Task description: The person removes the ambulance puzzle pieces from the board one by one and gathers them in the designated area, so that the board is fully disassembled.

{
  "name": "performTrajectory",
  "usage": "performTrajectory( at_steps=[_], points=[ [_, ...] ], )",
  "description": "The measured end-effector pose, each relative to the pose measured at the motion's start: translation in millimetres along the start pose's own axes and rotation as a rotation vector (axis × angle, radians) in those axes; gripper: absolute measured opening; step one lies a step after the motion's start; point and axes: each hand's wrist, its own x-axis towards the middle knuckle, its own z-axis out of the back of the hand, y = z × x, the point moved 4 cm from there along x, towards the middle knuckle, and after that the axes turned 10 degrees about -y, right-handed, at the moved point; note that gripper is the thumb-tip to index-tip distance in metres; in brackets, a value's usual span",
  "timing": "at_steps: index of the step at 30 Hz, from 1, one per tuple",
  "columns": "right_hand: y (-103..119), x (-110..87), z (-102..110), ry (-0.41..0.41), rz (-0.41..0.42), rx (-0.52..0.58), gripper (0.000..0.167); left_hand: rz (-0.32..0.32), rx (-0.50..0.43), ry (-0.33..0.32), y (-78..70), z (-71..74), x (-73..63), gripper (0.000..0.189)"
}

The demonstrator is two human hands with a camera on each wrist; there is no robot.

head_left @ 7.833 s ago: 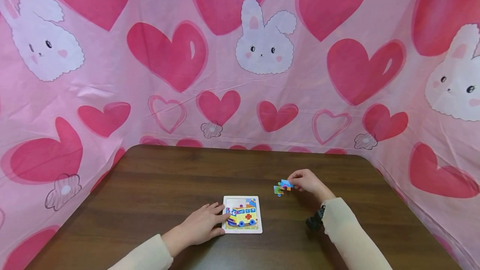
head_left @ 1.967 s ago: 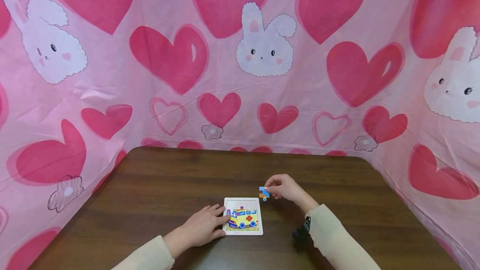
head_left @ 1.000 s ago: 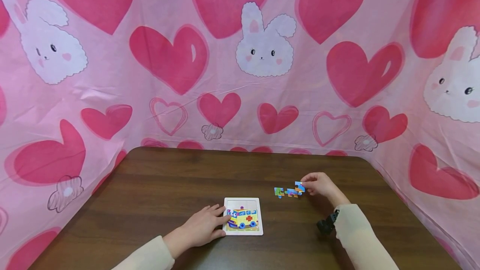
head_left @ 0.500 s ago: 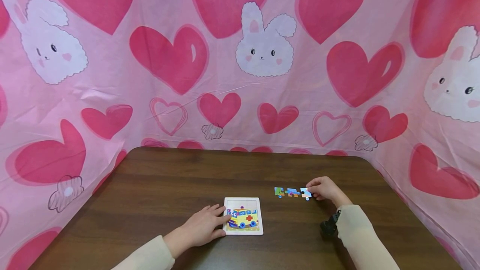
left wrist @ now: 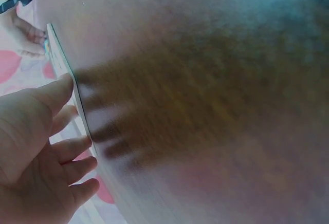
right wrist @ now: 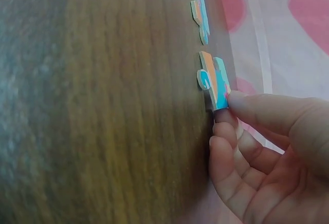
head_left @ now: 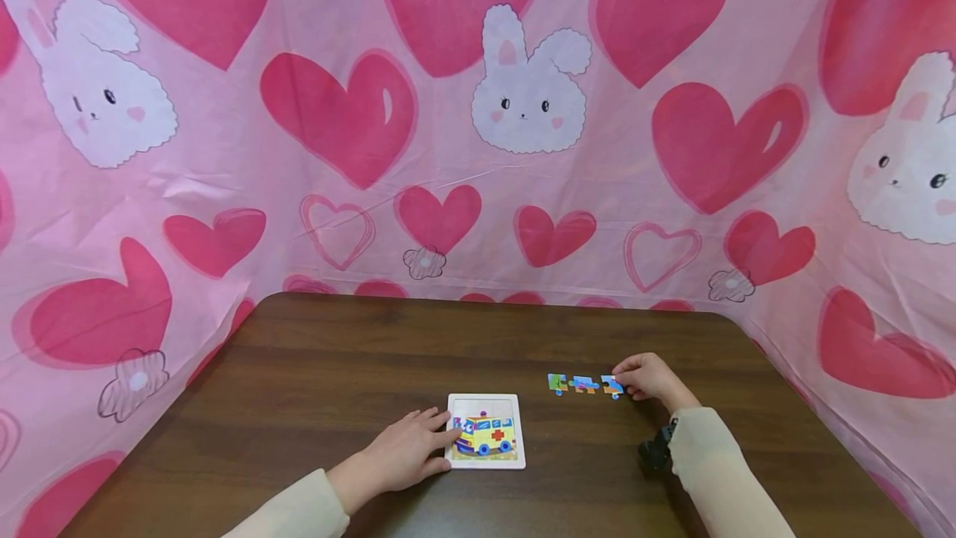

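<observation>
A white-framed jigsaw tray [head_left: 485, 465] holds a yellow ambulance picture; the upper strip inside it is bare. My left hand [head_left: 399, 448] rests at the tray's left edge, fingers spread, one fingertip over the picture. In the left wrist view its fingertips line the frame's edge. My right hand [head_left: 650, 379] pinches the right side of a blue and orange puzzle piece [right wrist: 218, 82] between thumb and fingers, close on the table. To its left, in a row, lie a blue and orange puzzle piece [head_left: 583, 384] and a green one [head_left: 556, 383].
The dark brown wooden table [head_left: 358, 355] has a pink cloth [head_left: 343, 239] with hearts and rabbits hanging around its back and sides. A black camera [head_left: 657, 448] sits at the right wrist, low over the table.
My right hand has carried the blue and orange piece from the tray's upper right corner to the row's right end, where it now lies lower and turned. The left hand keeps its place.
</observation>
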Motion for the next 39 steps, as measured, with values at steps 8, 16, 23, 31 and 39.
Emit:
performTrajectory(
  at_steps=[8,16,23,31,39],
  points=[
    [0.7,-1.4,1.2,-0.005,0.012,0.006,0.011,0.001,-0.004,-0.011,0.1,0.0,-0.2,0.046],
    [1.6,-1.6,3.7,-0.048,0.045,0.014,0.012,0.002,-0.007,-0.022,-1.1,-0.7,0.1,0.046],
    [21.8,-0.2,-0.5,-0.101,0.119,0.024,0.015,0.012,-0.014,-0.013,-0.5,-1.7,1.2,0.046],
    [65.2,-12.9,-25.5,-0.019,0.238,0.099,0.018,0.012,-0.024,-0.022,0.5,-1.9,0.3,0.046],
    [108.0,-33.7,-56.3,0.071,0.359,0.087,0.01,0.057,-0.049,-0.012,1.8,-2.1,-0.4,0.055]
  ],
)
